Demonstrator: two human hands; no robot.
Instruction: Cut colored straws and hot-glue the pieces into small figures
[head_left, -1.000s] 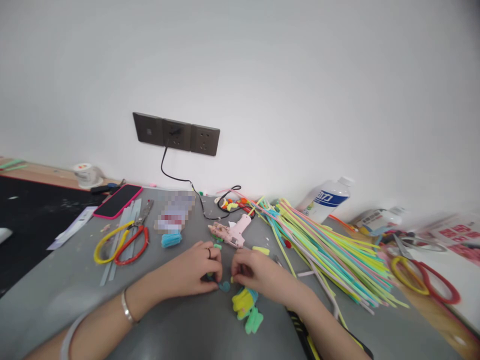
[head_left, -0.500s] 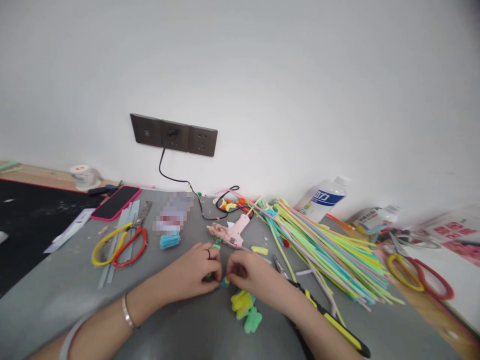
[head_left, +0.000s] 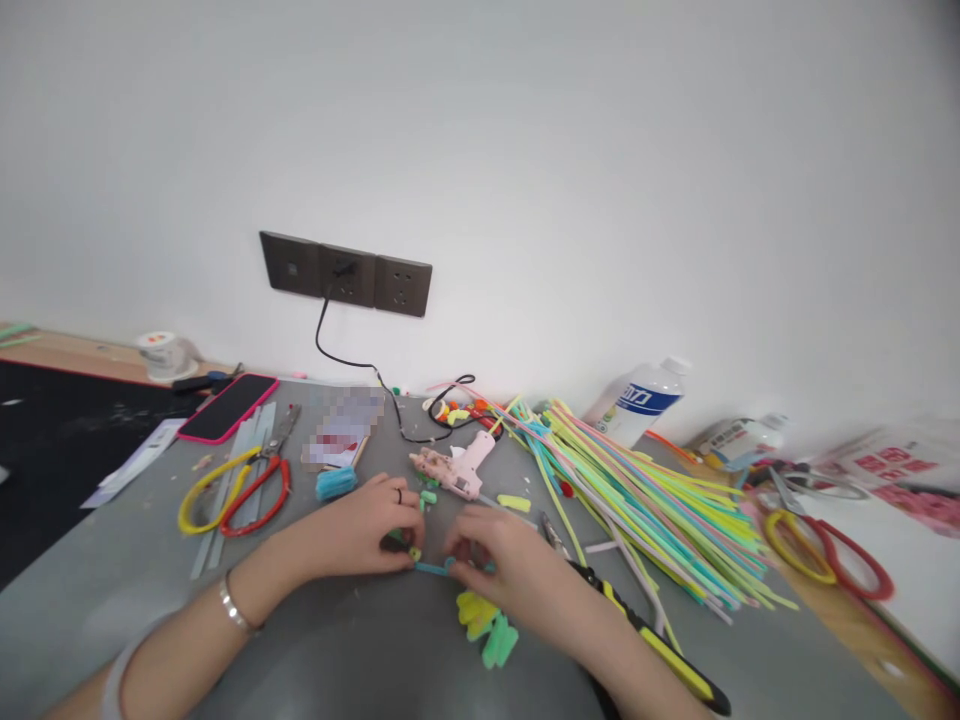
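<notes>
A short blue pipe cleaner [head_left: 432,569] stretches low over the table between my two hands. My left hand [head_left: 379,527] is closed, pinching its left end, with a small yellow-green bit [head_left: 415,553] at the fingertips. Thumb and fingers of my right hand [head_left: 499,552] pinch the other end, where the blue strand curls; the fingers partly hide it. Just below my right hand lie a yellow folded pipe-cleaner piece [head_left: 474,612] and a green one [head_left: 499,642]. A blue folded bundle [head_left: 336,484] rests beyond my left hand.
A pink glue gun [head_left: 459,466] lies ahead, its cord running to the wall socket [head_left: 345,273]. Right are many loose pipe cleaners [head_left: 637,490], a white bottle [head_left: 641,400] and yellow-black pliers [head_left: 660,640]. Left are red-yellow handled pliers [head_left: 255,485], glue sticks [head_left: 206,550] and a phone [head_left: 229,407].
My hands have moved slightly apart, and a length of blue pipe cleaner now shows between them. The view has shifted a little.
</notes>
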